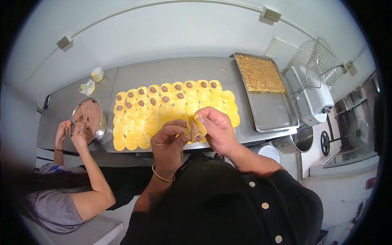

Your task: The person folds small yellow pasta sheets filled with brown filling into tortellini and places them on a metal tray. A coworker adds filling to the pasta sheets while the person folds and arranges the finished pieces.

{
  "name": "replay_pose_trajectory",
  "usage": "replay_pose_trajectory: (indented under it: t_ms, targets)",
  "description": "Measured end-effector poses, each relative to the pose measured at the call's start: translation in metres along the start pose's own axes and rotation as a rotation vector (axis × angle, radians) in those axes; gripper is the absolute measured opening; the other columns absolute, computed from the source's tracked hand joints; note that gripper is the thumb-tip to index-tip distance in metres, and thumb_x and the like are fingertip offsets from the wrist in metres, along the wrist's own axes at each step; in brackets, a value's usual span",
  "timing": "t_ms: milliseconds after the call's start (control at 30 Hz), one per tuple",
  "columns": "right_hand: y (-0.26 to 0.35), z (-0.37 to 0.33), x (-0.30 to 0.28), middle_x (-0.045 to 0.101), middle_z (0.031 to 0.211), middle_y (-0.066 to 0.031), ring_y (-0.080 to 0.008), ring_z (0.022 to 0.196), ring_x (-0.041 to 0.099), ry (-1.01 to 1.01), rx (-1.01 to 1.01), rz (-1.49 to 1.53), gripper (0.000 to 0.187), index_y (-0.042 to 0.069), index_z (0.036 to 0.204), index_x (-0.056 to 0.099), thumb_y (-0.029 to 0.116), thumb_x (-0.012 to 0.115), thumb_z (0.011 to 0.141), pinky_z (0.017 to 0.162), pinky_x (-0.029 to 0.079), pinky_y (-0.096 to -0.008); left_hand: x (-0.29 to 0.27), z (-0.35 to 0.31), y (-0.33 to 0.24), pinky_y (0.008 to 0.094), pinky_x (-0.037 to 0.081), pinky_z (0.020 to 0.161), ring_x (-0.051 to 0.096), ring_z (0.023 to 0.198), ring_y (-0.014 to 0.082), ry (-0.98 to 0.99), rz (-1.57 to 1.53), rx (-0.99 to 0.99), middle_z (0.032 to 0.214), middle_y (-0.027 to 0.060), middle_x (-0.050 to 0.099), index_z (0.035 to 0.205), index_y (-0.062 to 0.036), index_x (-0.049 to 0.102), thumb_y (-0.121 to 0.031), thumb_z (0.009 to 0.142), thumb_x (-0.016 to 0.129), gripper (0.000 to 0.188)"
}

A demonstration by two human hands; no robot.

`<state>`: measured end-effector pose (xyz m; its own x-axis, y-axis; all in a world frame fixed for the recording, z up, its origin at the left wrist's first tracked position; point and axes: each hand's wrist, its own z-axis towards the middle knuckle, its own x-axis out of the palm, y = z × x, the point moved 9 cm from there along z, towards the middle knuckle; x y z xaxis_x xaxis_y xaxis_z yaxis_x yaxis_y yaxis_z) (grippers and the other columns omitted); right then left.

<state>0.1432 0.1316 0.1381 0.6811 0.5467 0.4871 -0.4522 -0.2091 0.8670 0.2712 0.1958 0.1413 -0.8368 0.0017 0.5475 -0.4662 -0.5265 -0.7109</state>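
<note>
Between my two hands, held up above the table's near edge, is a yellow dumpling wrapper [201, 129] folded partly around a lump of brownish-pink meat filling [194, 130]. My left hand [171, 139] pinches its left side with thumb and fingers, a bangle on that wrist. My right hand [218, 128] grips the upper right edge of the same wrapper. Beyond my hands, round yellow wrappers [139, 118] lie in overlapping rows on the steel table. Small balls of filling [165, 88] sit on the far rows and on part of the left side.
At left, a co-worker's hands [77, 132] work at a metal bowl of meat filling [90, 118]. Crumpled white-and-yellow wrapping [87, 87] lies behind it. A metal tray [269, 109] at right holds rows of filled pieces [261, 73], beside a white slicer-like machine [312, 96].
</note>
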Motion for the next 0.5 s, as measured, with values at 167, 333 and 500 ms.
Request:
replay_pose_trajectory:
  t_ms: [167,333,500]
  targets:
    - [0.035,-0.005,0.003,0.070,0.095,-0.0031,-0.0074,0.083,0.064,-0.155,-0.254,-0.509,0.021,0.001,0.113,0.064,0.011,0.072,0.097,0.071,0.052,-0.0263,-0.003,0.012,-0.012,0.0359,0.062,0.083,0.070,0.098,0.0218,-0.068,-0.145,-0.040,0.116,0.0130,0.066,0.104,-0.0005,0.064,0.008,0.094,0.068,0.014]
    - [0.058,-0.012,0.030,0.073,0.092,-0.0082,-0.0130,0.083,0.069,0.066,-0.388,-0.705,0.015,-0.001,0.101,0.070,0.004,0.073,0.089,0.071,0.054,-0.0291,-0.003,0.016,-0.021,0.0353,0.062,0.088,0.070,0.102,0.0211,0.012,-0.142,-0.051,0.116,0.0136,0.066,0.103,-0.0005,0.063,0.010,0.094,0.067,0.014]
    - [0.069,-0.008,0.045,0.065,0.076,-0.0081,-0.0177,0.066,0.063,0.109,-0.523,-0.944,0.010,0.000,0.089,0.067,0.005,0.074,0.086,0.062,0.049,-0.0309,-0.008,0.015,-0.024,0.0332,0.058,0.094,0.068,0.103,0.0186,0.015,-0.061,-0.006,0.115,0.0140,0.067,0.103,0.0011,0.063,0.013,0.092,0.069,0.017]
